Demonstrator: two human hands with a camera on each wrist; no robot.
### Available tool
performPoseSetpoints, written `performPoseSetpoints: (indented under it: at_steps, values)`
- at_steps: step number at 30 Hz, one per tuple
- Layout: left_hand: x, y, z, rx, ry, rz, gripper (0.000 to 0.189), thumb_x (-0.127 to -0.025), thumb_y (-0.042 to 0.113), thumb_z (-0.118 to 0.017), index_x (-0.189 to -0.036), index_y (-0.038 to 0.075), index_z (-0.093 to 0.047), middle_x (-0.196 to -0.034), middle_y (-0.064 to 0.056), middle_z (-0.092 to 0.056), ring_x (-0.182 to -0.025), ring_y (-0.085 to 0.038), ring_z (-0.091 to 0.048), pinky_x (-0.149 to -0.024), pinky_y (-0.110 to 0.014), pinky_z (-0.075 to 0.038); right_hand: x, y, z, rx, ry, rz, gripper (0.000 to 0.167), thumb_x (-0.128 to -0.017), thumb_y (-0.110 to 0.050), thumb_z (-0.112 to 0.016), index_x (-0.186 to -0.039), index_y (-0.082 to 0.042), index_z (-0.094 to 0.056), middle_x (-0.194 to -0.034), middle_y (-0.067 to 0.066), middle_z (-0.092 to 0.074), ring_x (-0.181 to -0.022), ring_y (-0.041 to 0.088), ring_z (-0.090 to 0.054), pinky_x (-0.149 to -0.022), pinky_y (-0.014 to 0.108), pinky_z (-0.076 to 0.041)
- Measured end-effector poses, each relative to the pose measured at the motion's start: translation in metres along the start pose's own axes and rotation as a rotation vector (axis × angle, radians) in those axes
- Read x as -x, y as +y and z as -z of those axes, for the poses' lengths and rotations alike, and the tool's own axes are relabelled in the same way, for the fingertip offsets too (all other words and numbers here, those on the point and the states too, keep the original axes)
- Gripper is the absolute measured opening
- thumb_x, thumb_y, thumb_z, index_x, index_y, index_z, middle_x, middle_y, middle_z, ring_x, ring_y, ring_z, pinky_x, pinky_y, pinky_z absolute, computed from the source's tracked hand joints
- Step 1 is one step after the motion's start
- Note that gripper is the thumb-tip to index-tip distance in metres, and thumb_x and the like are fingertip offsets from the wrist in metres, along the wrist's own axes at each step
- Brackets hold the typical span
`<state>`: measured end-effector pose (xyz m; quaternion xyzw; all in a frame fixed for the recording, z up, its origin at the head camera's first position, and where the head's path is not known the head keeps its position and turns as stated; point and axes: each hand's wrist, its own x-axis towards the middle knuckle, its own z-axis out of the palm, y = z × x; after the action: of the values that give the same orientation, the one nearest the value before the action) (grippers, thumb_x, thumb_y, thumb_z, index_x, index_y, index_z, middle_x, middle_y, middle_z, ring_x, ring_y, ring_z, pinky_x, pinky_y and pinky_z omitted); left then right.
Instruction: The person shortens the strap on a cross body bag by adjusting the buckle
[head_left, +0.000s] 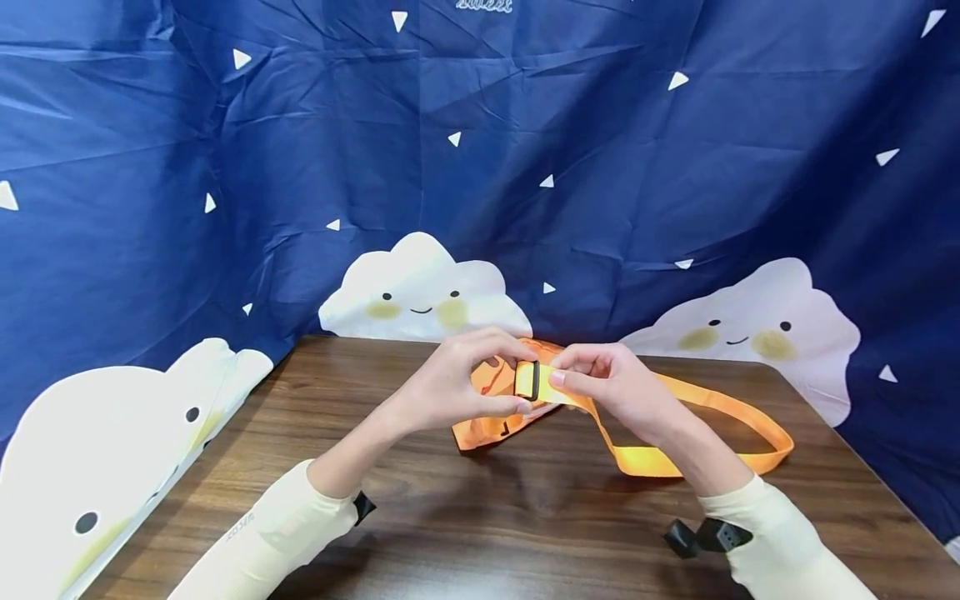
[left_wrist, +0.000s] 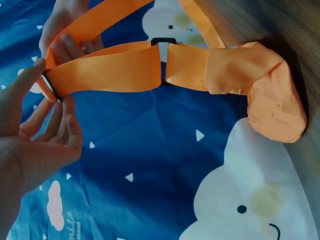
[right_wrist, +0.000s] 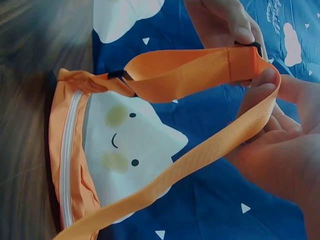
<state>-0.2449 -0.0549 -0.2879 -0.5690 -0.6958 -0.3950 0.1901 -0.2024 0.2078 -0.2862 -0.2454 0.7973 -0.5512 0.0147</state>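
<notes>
Orange webbing: the strap [head_left: 648, 462] loops across the lower right of the head view, its black slider [head_left: 536, 380] just below and right of centre. The left hand [head_left: 461, 379] pinches the slider at its edges; the right hand [head_left: 621, 387] pinches the strap close beside it. For good adjustment, the slider is probably best held square while the webbing is fed flat, without twist or bunching, slack taken up gradually. The zipped pouch [right_wrist: 56, 145], at the left of the right-wrist view, rests on the tabletop [head_left: 435, 517]; a blue cloth [head_left: 495, 192] hangs behind.
</notes>
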Motion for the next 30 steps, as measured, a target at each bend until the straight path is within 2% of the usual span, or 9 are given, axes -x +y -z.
performPoseSetpoints:
  at_steps: [3, 5, 10, 13, 17, 22, 25, 30]
  values:
    - [0.0, 0.001, -0.001, -0.005, 0.0, 0.0, 0.052, -0.076, 0.029, -0.093, -0.12, 0.01, -0.072, -0.116, 0.007, -0.069, -0.114, -0.011, -0.058, -0.094, -0.029, -0.048, 0.001, -0.001, -0.004, -0.017, -0.016, 0.002, 0.016, -0.099, -0.019, -0.069, -0.108, -0.007, -0.074, -0.089, 0.013, -0.065, -0.085, 0.031, -0.057, -0.072, 0.034, -0.048]
    - [0.0, 0.002, -0.002, 0.005, 0.001, 0.009, 0.052, -0.075, 0.028, -0.093, -0.119, 0.009, -0.072, -0.115, 0.006, -0.07, -0.111, -0.011, -0.06, -0.093, -0.03, -0.05, 0.002, -0.002, -0.005, -0.033, -0.029, 0.0, 0.018, -0.1, -0.02, -0.068, -0.11, -0.007, -0.074, -0.091, 0.014, -0.067, -0.086, 0.034, -0.058, -0.074, 0.036, -0.049]
    - [0.001, 0.003, -0.002, 0.039, 0.01, 0.089, 0.05, -0.072, 0.023, -0.094, -0.116, 0.01, -0.074, -0.123, 0.002, -0.068, -0.097, -0.009, -0.066, -0.086, -0.031, -0.055, 0.002, -0.001, -0.004, -0.043, -0.045, -0.005, 0.021, -0.102, -0.022, -0.064, -0.115, -0.007, -0.073, -0.094, 0.017, -0.069, -0.088, 0.036, -0.062, -0.078, 0.041, -0.052]
    - [0.002, 0.004, 0.0, 0.042, 0.019, 0.107, 0.05, -0.072, 0.02, -0.095, -0.116, 0.01, -0.073, -0.129, 0.001, -0.066, -0.103, -0.009, -0.065, -0.088, -0.03, -0.054, 0.001, 0.0, 0.002, -0.031, -0.033, -0.012, 0.022, -0.102, -0.023, -0.064, -0.115, -0.007, -0.073, -0.094, 0.016, -0.067, -0.091, 0.034, -0.06, -0.078, 0.038, -0.052]
    - [0.002, 0.004, 0.003, 0.045, 0.031, 0.09, 0.051, -0.072, 0.019, -0.095, -0.116, 0.009, -0.071, -0.128, 0.002, -0.066, -0.109, -0.008, -0.062, -0.091, -0.028, -0.052, 0.003, 0.002, 0.009, -0.042, -0.007, -0.017, 0.02, -0.1, -0.02, -0.066, -0.111, -0.004, -0.073, -0.09, 0.011, -0.062, -0.089, 0.03, -0.056, -0.074, 0.035, -0.049]
    - [0.001, 0.003, 0.002, 0.036, 0.031, 0.068, 0.052, -0.073, 0.02, -0.095, -0.117, 0.007, -0.07, -0.126, -0.002, -0.066, -0.106, -0.009, -0.063, -0.091, -0.027, -0.052, 0.003, 0.002, 0.009, -0.033, 0.015, -0.001, 0.018, -0.099, -0.018, -0.068, -0.108, -0.003, -0.073, -0.083, 0.009, -0.059, -0.08, 0.028, -0.054, -0.068, 0.033, -0.048]
    - [0.001, 0.002, 0.0, 0.022, 0.019, 0.044, 0.053, -0.072, 0.02, -0.095, -0.117, 0.007, -0.07, -0.124, -0.004, -0.067, -0.107, -0.011, -0.061, -0.09, -0.026, -0.052, 0.003, 0.001, 0.005, -0.016, 0.018, 0.0, 0.017, -0.099, -0.019, -0.068, -0.107, -0.005, -0.074, -0.081, 0.012, -0.059, -0.078, 0.028, -0.054, -0.066, 0.031, -0.047]
    - [0.001, 0.002, -0.004, -0.001, -0.009, 0.019, 0.05, -0.076, 0.023, -0.093, -0.117, 0.008, -0.069, -0.116, 0.002, -0.067, -0.105, -0.009, -0.059, -0.09, -0.026, -0.051, 0.003, -0.002, -0.002, -0.021, -0.022, 0.008, 0.018, -0.1, -0.02, -0.067, -0.11, -0.005, -0.074, -0.083, 0.022, -0.061, -0.073, 0.032, -0.055, -0.062, 0.031, -0.047]
